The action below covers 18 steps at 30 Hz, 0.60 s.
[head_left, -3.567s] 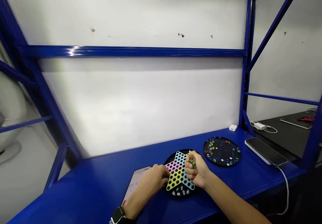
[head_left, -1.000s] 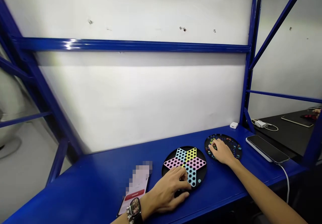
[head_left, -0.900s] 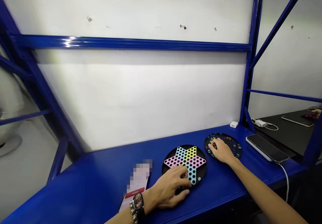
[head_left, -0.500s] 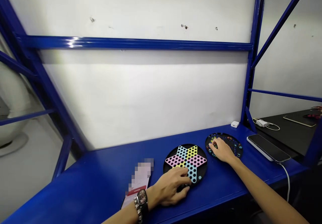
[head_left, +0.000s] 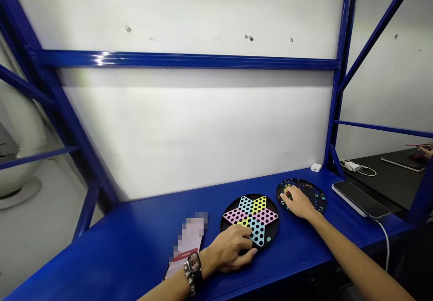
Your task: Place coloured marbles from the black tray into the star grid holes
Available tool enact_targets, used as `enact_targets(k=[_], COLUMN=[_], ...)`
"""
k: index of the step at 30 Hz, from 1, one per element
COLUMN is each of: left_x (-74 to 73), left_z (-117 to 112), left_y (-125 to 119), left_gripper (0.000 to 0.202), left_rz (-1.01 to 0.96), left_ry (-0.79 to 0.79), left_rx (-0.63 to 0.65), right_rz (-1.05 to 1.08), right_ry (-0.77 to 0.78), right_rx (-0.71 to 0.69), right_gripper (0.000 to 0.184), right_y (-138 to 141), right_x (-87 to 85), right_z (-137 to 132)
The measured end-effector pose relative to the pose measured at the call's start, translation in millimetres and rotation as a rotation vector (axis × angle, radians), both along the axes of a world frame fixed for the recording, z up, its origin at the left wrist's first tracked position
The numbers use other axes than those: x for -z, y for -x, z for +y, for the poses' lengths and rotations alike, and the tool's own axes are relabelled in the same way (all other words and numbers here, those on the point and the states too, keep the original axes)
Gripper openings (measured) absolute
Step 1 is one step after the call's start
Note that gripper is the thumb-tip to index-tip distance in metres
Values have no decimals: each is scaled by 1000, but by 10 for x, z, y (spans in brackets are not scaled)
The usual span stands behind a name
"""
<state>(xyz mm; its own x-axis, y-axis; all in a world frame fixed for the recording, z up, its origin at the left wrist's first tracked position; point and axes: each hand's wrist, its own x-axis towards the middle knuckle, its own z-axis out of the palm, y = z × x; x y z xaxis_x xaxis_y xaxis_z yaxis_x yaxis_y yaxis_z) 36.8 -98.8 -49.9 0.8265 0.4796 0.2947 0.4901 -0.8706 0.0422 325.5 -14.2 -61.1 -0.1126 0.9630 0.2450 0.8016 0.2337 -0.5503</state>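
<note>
Head view: the right hand (head_left: 297, 202) is no longer above the star board (head_left: 250, 215), where it hung clenched around green marbles a few seconds ago. It now lies palm down on the round marble tray (head_left: 318, 193), just right of the star board. Over the last second it has barely shifted there. Its fingers are bent down among the marbles (head_left: 320, 197), and I cannot tell whether they pinch one or only touch them.

The left hand (head_left: 232, 249) has stayed at the near edge of the star board, though it has slid from the board's left side to its near rim. Its fingers are curled over the blue point of the star and its thumb is stretched along the black rim. What lies under the fingers is hidden, so I cannot tell whether it grips anything. A wristwatch (head_left: 194, 265) sits on that wrist.

The star board is a black round dish with a six-pointed star in pink, blue and yellow, full of holes. Those that show look unfilled. One pale marble (head_left: 269, 239) lies in the dish's black rim, right of the blue point. The marble tray holds loose marbles of many colours, spread around its ring.

Both dishes rest on the blue worktop (head_left: 135, 242). A blurred phone (head_left: 187, 242) lies left of the star board, and a dark phone (head_left: 360, 199) with a cable (head_left: 385, 242) lies well to its right, beyond the tray. A white adapter (head_left: 315, 167) sits behind and right of the star board, by the wall.
</note>
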Motion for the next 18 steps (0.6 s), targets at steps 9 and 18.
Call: enact_targets(k=[9, 18], left_x=[-28, -111], left_z=[17, 53], left_y=[-11, -33], left_gripper=[49, 48], left_rz=[-14, -191], left_ry=[24, 189], left_rx=[-24, -141], right_rz=[165, 641], right_ry=[-33, -94], right_rx=[-31, -132], right_gripper=[29, 34], right_y=[53, 355], right_x=[-24, -183], right_z=[-22, -303])
